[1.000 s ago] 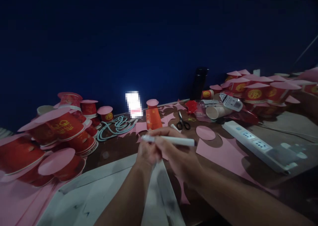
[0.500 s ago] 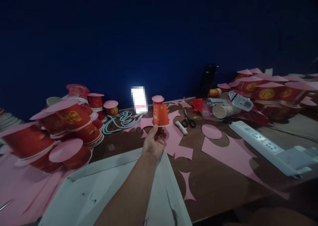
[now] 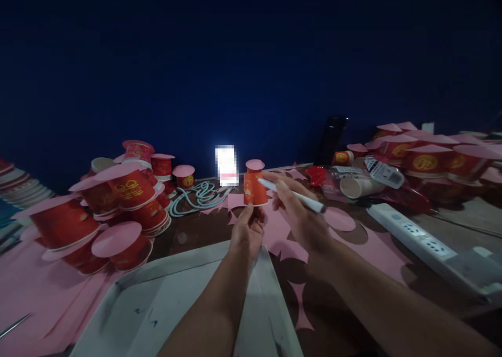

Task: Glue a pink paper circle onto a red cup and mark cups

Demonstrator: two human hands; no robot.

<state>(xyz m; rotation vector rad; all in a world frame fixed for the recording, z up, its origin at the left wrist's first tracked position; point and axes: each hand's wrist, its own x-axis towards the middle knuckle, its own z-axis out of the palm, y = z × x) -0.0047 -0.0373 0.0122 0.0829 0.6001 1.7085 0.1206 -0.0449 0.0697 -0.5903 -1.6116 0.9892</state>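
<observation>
My left hand (image 3: 247, 231) grips an upside-down red paper cup (image 3: 254, 192) by its lower rim, above the far edge of a white tray. A pink paper disc (image 3: 254, 164) shows just over the cup; whether it rests on this cup or one behind, I cannot tell. My right hand (image 3: 298, 208), slightly blurred, is closed round a white marker pen (image 3: 294, 194) with a dark rear end. The pen slants left, its front end close to the cup's side; contact is unclear. Pink paper scraps (image 3: 274, 226) lie beneath the hands.
Red cups topped with pink discs (image 3: 133, 187) pile up at left, more (image 3: 425, 161) at right. The white tray (image 3: 184, 263) lies in front. A power strip (image 3: 408, 234), bagged cups (image 3: 358, 185), a black bottle (image 3: 333, 137), a coiled cable (image 3: 196, 200) and a bright screen (image 3: 226, 163) surround the hands.
My right hand has come into view from the right, holding the marker pen beside the cup. My left hand keeps its hold on the cup. The whole view has shifted slightly.
</observation>
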